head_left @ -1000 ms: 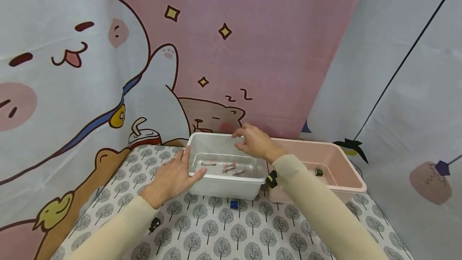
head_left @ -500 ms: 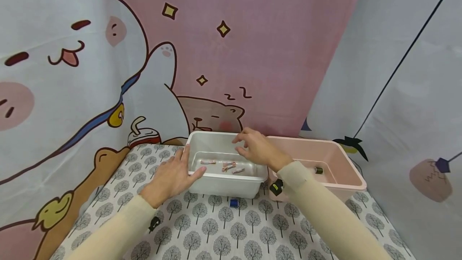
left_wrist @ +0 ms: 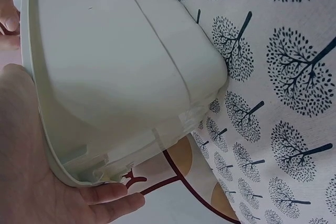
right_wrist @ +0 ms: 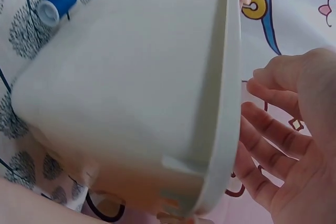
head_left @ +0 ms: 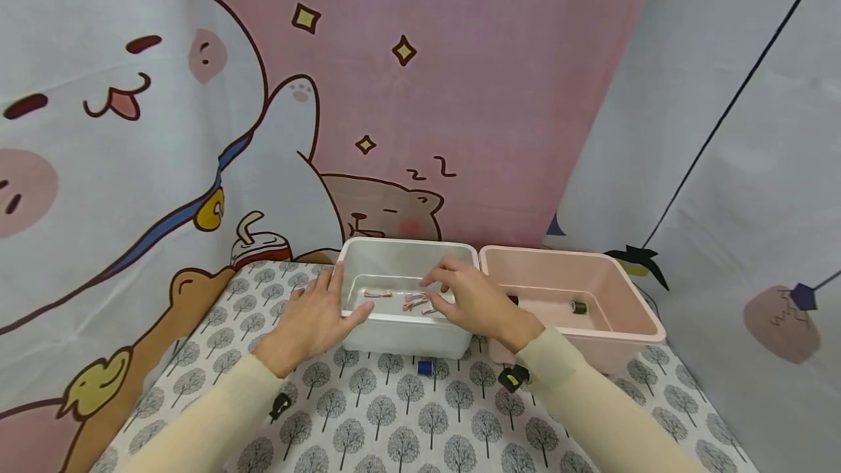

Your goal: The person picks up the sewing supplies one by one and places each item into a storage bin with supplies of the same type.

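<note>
My left hand (head_left: pixel 312 320) rests on the left end of the white bin (head_left: pixel 404 338), fingers along the side rim and thumb over the front rim. In the left wrist view its palm lies against the rim (left_wrist: pixel 32 72). Inside the bin lie several small, thin pink-and-whitish pieces (head_left: pixel 415 303), too small to make out. My right hand (head_left: pixel 476 301) reaches over the bin's right front, fingers loosely bent just above these pieces. The right wrist view shows the right hand (right_wrist: pixel 291 135) beyond the rim with thumb and index finger near each other; nothing shows between them.
To the right stands a pink bin (head_left: pixel 631 338) holding a dark green thread spool (head_left: pixel 578 307) and another small dark thing (head_left: pixel 513 300) partly behind my hand. A blue thread spool (head_left: pixel 425 368) lies on the tree-patterned tablecloth (head_left: pixel 407 422) before the white bin.
My right hand has come down and nearer from above the bin's back rim to just over the small pieces. The left hand stays on the rim.
</note>
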Demonstrator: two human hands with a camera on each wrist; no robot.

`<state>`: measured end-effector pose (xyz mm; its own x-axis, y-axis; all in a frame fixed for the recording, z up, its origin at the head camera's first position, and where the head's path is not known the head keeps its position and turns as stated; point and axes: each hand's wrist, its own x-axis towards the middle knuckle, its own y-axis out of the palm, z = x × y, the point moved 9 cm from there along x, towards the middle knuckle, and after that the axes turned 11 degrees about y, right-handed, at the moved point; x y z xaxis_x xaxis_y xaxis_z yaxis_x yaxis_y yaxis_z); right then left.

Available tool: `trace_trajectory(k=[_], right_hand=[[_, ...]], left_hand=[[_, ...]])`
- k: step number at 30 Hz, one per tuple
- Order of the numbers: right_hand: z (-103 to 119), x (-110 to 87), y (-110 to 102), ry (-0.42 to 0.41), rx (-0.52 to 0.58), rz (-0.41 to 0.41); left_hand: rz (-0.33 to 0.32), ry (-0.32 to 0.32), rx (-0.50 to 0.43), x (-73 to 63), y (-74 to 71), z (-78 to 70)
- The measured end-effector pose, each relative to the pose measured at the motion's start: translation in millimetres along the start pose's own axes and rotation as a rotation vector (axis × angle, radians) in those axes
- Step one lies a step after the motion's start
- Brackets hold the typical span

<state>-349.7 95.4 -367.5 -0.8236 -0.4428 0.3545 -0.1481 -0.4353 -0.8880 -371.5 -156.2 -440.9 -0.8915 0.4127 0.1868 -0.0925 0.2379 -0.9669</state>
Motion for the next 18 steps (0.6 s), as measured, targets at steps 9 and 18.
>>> trace_trajectory(k=[9, 18], right_hand=[[10, -20.7, 6, -0.014, 0.022, -0.043], [21, -41.8, 9, -0.087, 0.034, -0.14]], left_hand=[[-0.016, 0.002, -0.002, -0.3, -3.1, 0.7], [0.0, 0.003, -0.005, 0.3, -0.5, -0.2]])
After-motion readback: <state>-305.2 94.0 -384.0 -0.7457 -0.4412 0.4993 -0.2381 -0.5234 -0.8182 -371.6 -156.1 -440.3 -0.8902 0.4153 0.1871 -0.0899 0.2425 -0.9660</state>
